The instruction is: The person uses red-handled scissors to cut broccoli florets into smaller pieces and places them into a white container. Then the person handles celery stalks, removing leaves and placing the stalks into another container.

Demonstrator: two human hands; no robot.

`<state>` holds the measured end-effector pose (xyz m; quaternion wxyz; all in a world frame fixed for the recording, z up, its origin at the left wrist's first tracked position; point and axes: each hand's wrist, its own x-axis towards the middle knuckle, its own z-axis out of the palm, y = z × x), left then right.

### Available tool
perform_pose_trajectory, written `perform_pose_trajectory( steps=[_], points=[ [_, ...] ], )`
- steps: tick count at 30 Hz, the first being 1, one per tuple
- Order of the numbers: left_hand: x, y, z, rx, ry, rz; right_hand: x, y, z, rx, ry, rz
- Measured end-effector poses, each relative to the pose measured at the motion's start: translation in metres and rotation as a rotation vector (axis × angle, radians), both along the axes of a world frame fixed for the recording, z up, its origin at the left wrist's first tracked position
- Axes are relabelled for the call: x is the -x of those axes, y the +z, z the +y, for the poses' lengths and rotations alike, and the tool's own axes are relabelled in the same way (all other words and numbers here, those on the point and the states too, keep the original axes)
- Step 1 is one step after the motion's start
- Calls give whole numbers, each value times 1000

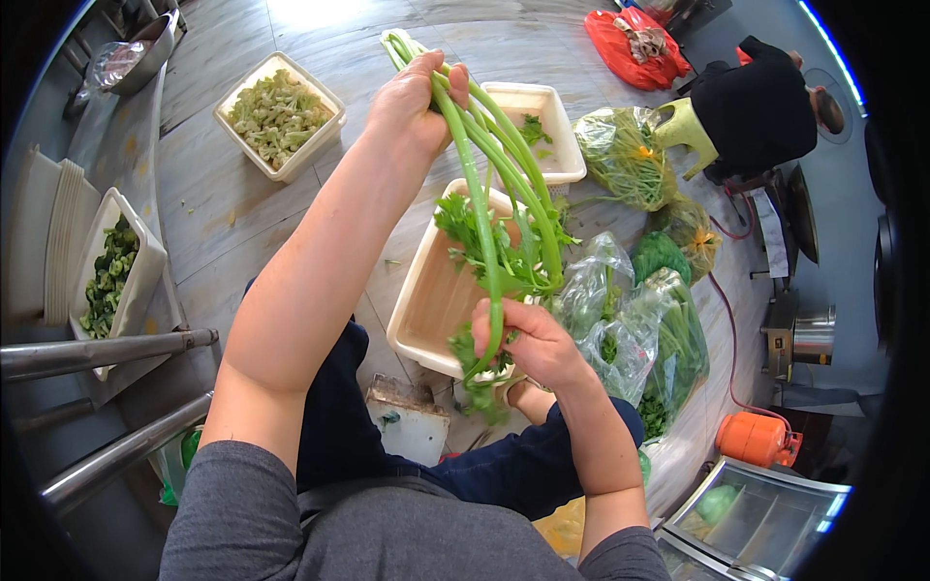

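Note:
My left hand (418, 102) is closed around the upper ends of a bunch of green celery stalks (536, 200), held out in front of me. The leafy ends hang and bend downward. Lower and nearer my body, my right hand (529, 340) grips one long stalk (488, 254) close to its leaves, and that stalk bows between both hands. Beneath the bunch sits a cream plastic bin (414, 305), partly covered by leaves. A second cream bin (570, 145) stands beyond it, with a few loose green leaves (535, 129) inside.
Cauliflower florets (276, 120) fill a bin at the far left; broccoli (110, 276) lies in another at left. Bagged vegetables (672, 341) line the right side. A person (755, 109) sits on a green stool (686, 131). An orange gas cylinder (752, 439) and metal rails (109, 352) flank me.

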<state>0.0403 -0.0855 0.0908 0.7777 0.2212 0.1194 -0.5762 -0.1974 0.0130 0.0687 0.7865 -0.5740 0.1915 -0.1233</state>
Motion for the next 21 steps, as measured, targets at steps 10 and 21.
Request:
perform_pose_trajectory(
  steps=[10, 21],
  points=[
    [11, 0, -2, -11, -14, 66, -19, -32, 7, -152, -113, -125],
    [-8, -7, 1, -54, -11, 97, -18, -10, 11, -55, -75, 199]
  ],
)
